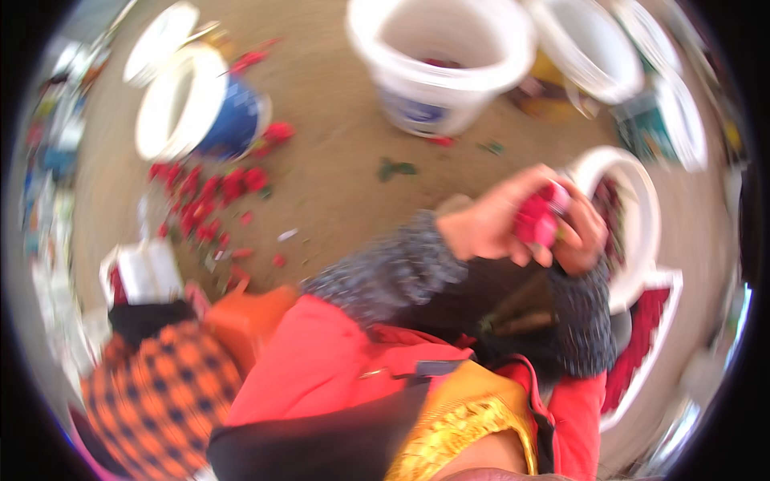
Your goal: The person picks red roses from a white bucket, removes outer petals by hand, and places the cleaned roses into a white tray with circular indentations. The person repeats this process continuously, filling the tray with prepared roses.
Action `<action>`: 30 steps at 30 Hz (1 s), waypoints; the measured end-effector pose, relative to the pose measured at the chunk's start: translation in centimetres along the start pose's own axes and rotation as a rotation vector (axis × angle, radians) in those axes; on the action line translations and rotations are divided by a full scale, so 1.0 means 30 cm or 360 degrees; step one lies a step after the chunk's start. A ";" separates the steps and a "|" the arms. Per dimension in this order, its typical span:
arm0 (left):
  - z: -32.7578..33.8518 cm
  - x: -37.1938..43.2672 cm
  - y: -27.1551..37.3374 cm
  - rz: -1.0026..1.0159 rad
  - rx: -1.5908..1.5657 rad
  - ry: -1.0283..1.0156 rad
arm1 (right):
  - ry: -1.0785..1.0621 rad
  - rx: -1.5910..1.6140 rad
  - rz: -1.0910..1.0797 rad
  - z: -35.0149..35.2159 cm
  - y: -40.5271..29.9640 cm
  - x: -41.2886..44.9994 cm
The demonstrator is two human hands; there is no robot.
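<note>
Both my hands meet at the right of the view, around a red-pink flower, likely a rose [537,221]. My left hand [490,219] comes in from the left in a grey knitted sleeve and curls its fingers about the flower. My right hand [582,231] grips it from the right side. Blur hides the exact finger contacts. Just beyond my right hand, a white bucket [646,210] leans with its mouth towards me, dark red material inside. A white-edged tray or box of dark red petals [637,343] lies below it.
Red flower heads [204,198] lie heaped on the brown floor by a tipped blue-and-white bucket [231,114]. A large white bucket [421,105] stands ahead; other buckets [592,54] are at the upper right. A person in an orange checked garment [162,397] is close on my left.
</note>
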State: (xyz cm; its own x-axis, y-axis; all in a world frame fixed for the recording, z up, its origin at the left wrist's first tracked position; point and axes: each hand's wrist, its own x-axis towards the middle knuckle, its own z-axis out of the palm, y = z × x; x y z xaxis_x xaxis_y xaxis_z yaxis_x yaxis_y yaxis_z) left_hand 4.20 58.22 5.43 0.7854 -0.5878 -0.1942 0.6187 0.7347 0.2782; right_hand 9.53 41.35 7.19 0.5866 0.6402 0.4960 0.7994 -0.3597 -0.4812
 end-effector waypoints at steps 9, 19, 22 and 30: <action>-0.049 0.088 0.008 -0.0006 -0.0663 -0.0540 | 0.0357 0.0077 0.0096 -0.082 0.223 -0.156; 0.002 0.184 -0.020 -0.0133 -0.0625 -0.0491 | 0.0356 -0.0770 0.1728 -0.289 0.821 -0.290; 0.027 0.225 -0.047 -0.0173 -0.0661 -0.0403 | -0.0312 -0.1131 0.1525 -0.262 0.898 -0.259; 0.022 0.207 -0.047 0.0015 -0.0547 0.0075 | -0.0743 -0.1139 0.1271 -0.326 0.861 -0.247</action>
State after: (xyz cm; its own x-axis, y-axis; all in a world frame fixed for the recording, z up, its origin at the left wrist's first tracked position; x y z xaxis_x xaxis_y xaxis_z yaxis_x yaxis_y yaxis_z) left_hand 8.19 53.32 4.46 0.7863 -0.5699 -0.2386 0.5759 0.8159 -0.0511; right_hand 27.10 20.68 -1.86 0.9698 0.1930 -0.1491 0.2030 -0.9777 0.0546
